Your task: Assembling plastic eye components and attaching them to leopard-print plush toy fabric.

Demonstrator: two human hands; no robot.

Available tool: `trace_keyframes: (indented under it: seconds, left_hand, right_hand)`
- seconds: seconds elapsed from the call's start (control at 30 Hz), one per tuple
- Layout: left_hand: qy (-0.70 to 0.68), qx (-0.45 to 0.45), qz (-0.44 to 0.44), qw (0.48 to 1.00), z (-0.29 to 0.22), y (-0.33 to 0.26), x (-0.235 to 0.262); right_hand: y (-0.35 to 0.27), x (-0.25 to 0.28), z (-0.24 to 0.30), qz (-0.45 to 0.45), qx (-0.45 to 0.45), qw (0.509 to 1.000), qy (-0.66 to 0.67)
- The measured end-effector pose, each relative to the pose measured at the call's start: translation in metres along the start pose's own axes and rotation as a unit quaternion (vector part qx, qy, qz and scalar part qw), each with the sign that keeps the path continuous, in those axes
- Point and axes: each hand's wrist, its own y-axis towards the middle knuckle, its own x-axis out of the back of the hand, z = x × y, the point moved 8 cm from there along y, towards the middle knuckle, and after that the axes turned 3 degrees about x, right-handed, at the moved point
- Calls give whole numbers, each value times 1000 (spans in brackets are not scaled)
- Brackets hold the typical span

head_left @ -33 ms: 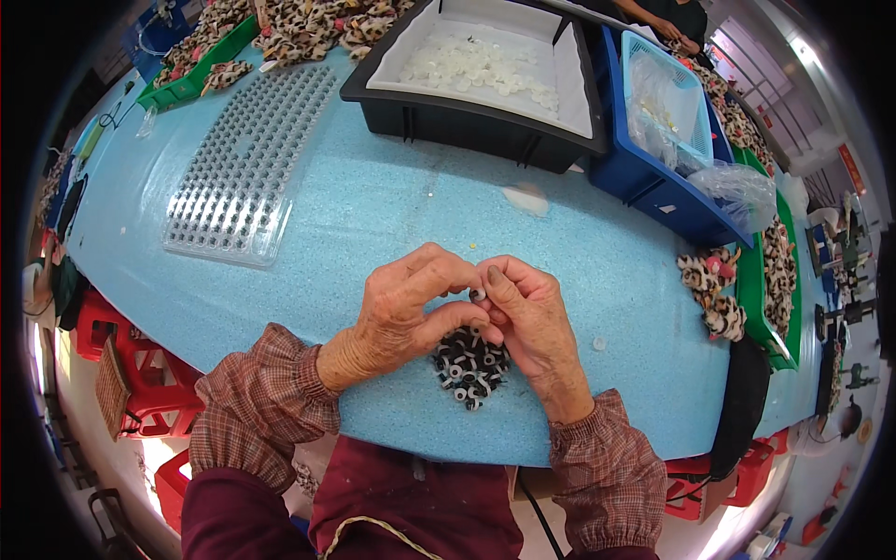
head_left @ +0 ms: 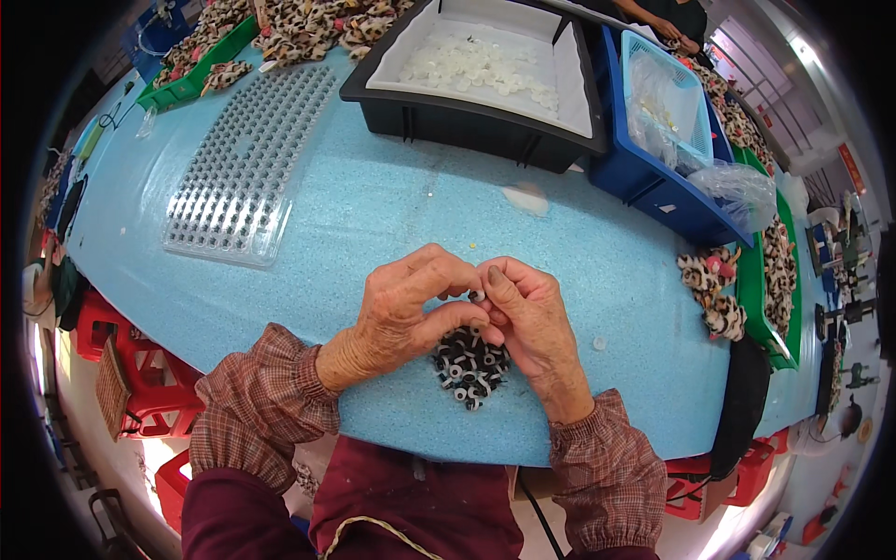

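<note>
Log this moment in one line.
left hand: at small part | right hand: at same part | grip: unclear | pile: on table, partly hidden by hands | tray: far left | black bin: ahead

A broad table with a light-blue, speckled top (head_left: 401, 205) spreads across the room. Left of the table, glossy red plastic stools (head_left: 91, 327) stand on a pale floor (head_left: 121, 471), where bright light falls in patches. More red plastic seating (head_left: 754, 463) shows by the table's near right corner. Beyond its far right are a grey barred panel (head_left: 751, 70), perhaps a window, and a glowing white light (head_left: 805, 51).
</note>
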Motion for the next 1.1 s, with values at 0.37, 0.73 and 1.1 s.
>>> trace_keyframes:
  seconds: [0.37,0.73,1.1]
  left_hand:
    - [-209,128,-9,970,29,-3,1]
    - [-129,44,-2,991,15,0,3]
    - [-88,-13,16,996,1,3,4]
  right_hand:
    - [-2,-7,12,39,22,996,-72]
    - [-3,-7,16,61,21,997,-46]
    - [-3,-4,12,71,4,996,-62]
